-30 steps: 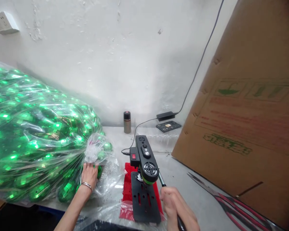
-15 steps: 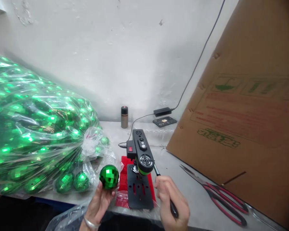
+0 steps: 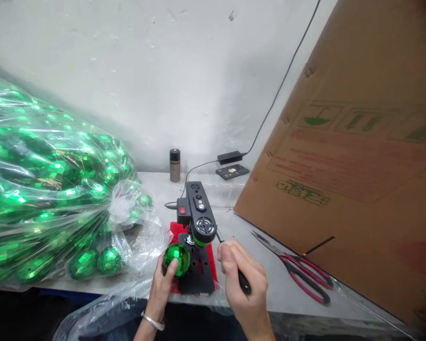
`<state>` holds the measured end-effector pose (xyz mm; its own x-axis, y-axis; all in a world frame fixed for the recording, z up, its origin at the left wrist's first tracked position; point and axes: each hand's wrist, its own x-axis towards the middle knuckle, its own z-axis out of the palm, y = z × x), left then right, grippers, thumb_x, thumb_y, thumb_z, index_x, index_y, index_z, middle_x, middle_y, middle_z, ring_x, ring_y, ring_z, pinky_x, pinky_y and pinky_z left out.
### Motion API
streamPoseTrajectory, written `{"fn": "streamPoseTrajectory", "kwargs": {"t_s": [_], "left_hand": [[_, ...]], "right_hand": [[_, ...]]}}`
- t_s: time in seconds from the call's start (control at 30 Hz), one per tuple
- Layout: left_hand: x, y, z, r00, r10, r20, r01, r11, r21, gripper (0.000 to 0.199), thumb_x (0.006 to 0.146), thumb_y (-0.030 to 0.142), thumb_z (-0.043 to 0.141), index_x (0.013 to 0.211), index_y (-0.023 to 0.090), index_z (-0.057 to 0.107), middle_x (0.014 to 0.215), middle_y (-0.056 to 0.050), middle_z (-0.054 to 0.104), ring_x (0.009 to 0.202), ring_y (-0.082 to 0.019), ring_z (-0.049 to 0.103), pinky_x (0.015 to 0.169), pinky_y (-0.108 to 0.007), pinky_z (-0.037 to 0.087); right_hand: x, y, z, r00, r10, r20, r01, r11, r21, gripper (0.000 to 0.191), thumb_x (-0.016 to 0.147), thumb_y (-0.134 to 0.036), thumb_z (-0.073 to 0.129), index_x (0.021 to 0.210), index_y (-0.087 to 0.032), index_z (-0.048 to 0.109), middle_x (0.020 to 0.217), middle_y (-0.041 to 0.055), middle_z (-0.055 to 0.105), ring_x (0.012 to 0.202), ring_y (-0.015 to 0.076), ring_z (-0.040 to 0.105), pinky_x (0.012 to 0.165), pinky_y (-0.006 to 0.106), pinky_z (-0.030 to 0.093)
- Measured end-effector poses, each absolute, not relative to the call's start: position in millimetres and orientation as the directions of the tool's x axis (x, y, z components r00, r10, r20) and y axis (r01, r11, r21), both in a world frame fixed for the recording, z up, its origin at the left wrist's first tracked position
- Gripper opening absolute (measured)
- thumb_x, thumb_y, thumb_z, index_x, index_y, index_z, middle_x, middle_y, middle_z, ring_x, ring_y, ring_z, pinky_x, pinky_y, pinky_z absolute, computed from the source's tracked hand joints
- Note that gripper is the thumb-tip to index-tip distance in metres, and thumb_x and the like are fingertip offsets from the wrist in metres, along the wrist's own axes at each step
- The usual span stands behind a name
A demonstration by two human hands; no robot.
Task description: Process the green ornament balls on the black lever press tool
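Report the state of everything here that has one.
Left hand: closed on a green ball
Right hand: wrapped around the black handle
Red switch: on or off, unclear
Bottle: upright, capped
Power adapter: wired at both ends
Scissors: lying down, blades close together
Plastic bag: bulging, bunched near its right end

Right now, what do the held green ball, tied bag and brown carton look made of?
Green ball: probably plastic with a mirror-like metallic finish, going by the bright glints off its facets; glass can't be ruled out.
Bag: clear, glossy plastic film, see-through and creased.
Carton: likely cardboard, matte brown, with a flat printed panel.
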<state>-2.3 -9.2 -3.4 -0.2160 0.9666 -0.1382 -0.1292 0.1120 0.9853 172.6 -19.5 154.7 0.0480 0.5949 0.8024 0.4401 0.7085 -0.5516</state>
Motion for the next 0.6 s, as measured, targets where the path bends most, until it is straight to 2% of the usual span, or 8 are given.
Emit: {"fn": "streamPoseTrajectory", "kwargs": {"t_s": [0.1, 0.23, 0.4, 0.6], "left_hand": [[4.0, -5.3, -8.6, -0.203, 0.976, -0.079, 0.017, 0.084, 0.996, 0.079, 0.075, 0.065, 0.079, 0.136, 0.019, 0.061, 0.139, -0.015, 0.071, 0.133, -0.036, 0.065, 0.118, -0.05, 0.049], [9.7, -2.8, -13.4, -0.145, 0.989, -0.004, 0.182, 0.03, 0.983, 0.078, 0.074, 0.056, 0.079, 0.139, 0.017, 0.059, 0.138, -0.017, 0.071, 0.132, -0.038, 0.065, 0.117, -0.055, 0.048], [14.6, 1.1, -14.1, -0.116, 0.985, 0.128, 0.406, -0.07, 0.911, 0.075, 0.074, 0.048, 0.079, 0.14, 0.016, 0.061, 0.13, -0.019, 0.073, 0.126, -0.041, 0.067, 0.112, -0.06, 0.052], [21.0, 5.3, -17.5, -0.035, 0.963, 0.266, 0.545, -0.204, 0.813, 0.072, 0.069, 0.035, 0.081, 0.136, 0.018, 0.064, 0.127, -0.018, 0.074, 0.123, -0.042, 0.068, 0.108, -0.061, 0.055]], "right_hand": [[173.3, -20.3, 152.5, 0.052, 0.589, 0.806, 0.438, 0.712, -0.549, 0.03, 0.101, -0.002, 0.047, 0.079, -0.022, 0.051, 0.068, -0.002, 0.051, 0.06, 0.0102, 0.052, 0.055, 0.023, 0.043], [174.7, -22.3, 151.0, 0.045, 0.593, 0.804, 0.426, 0.717, -0.552, 0.029, 0.101, -0.002, 0.046, 0.081, -0.022, 0.05, 0.069, -0.0025, 0.053, 0.061, 0.0097, 0.054, 0.055, 0.022, 0.044], [174.3, -23.3, 153.6, 0.028, 0.595, 0.803, 0.437, 0.715, -0.545, 0.029, 0.1, -0.001, 0.046, 0.081, -0.022, 0.049, 0.07, -0.0019, 0.053, 0.061, 0.0103, 0.055, 0.055, 0.022, 0.044], [174.9, -23.4, 153.9, 0.02, 0.582, 0.813, 0.456, 0.718, -0.526, 0.03, 0.099, 0.001, 0.045, 0.081, -0.023, 0.048, 0.07, -0.0033, 0.051, 0.06, 0.0089, 0.053, 0.054, 0.021, 0.044]]}}
